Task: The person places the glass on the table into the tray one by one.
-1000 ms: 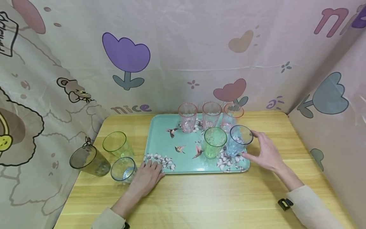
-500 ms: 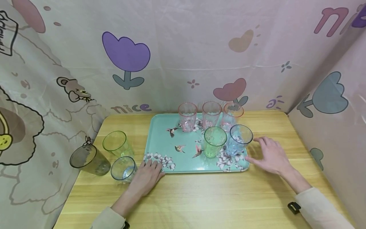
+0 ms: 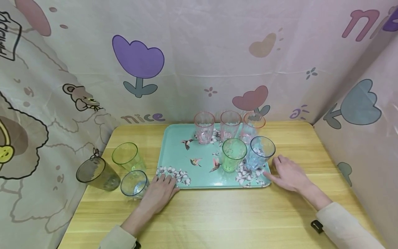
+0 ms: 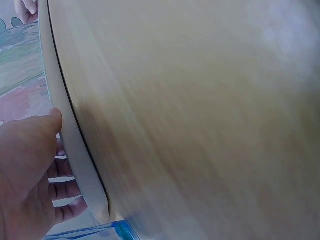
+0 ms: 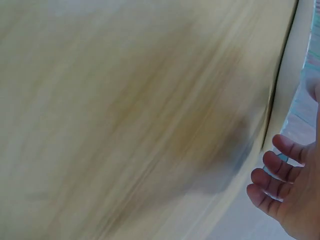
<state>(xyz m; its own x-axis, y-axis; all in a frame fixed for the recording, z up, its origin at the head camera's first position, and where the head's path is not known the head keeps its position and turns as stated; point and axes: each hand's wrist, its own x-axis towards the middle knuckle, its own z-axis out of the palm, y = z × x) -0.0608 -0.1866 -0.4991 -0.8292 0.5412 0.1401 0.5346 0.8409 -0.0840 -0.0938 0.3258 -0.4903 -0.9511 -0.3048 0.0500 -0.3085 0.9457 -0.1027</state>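
Note:
My left hand (image 3: pixel 160 190) rests at the front left corner of a mint-green tray (image 3: pixel 177 159) printed with birds and flowers. In the left wrist view, the thumb and loosely extended fingers (image 4: pixel 65 190) lie along the tray's rim. My right hand (image 3: pixel 289 173) is at the tray's right edge, low beside a blue glass (image 3: pixel 258 155), with thumb and fingers spread around the front right corner. Left of the blue glass stands a green glass (image 3: pixel 234 155). Behind these, three pink-rimmed glasses stand upright along the tray's back: one (image 3: pixel 204 129), another (image 3: pixel 230 126) and a third (image 3: pixel 252 128).
Left of the tray on the wooden table (image 3: pixel 217 221) stand a yellow-green glass (image 3: pixel 127 157), a grey glass (image 3: pixel 99 174) and a blue-rimmed glass (image 3: pixel 135 185); the last is right beside my left hand. A printed curtain (image 3: pixel 192 52) hangs behind and on both sides.
My right hand has let go of the blue glass, drawn back to the right, then come down beside the tray's right edge. The left hand and the glasses have stayed put.

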